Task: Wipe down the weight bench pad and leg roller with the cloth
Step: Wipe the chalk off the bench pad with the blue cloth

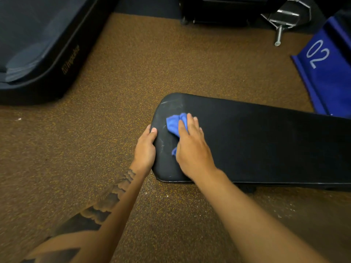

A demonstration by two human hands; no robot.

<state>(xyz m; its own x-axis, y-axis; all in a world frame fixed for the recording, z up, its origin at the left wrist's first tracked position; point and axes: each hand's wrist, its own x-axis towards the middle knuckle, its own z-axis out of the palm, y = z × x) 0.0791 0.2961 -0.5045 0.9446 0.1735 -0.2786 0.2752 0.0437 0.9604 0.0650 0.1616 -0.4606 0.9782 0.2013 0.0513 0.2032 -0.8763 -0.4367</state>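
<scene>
A long black bench pad [266, 141] runs from the centre of the view to the right edge. Its rounded left end shows pale streaks. A crumpled blue cloth [175, 123] lies on that end, pressed flat under my right hand [191, 147]. Part of the cloth pokes out past my fingertips and at my palm's left side. My left hand [145, 149] grips the pad's left end, thumb on top and fingers curled under the edge. No leg roller is in view.
Brown speckled rubber floor [95, 149] surrounds the bench. A dark treadmill base [47, 59] lies at the upper left. A blue mat marked 02 [322, 69] sits at the upper right, with chrome bars [284, 19] and black equipment behind it.
</scene>
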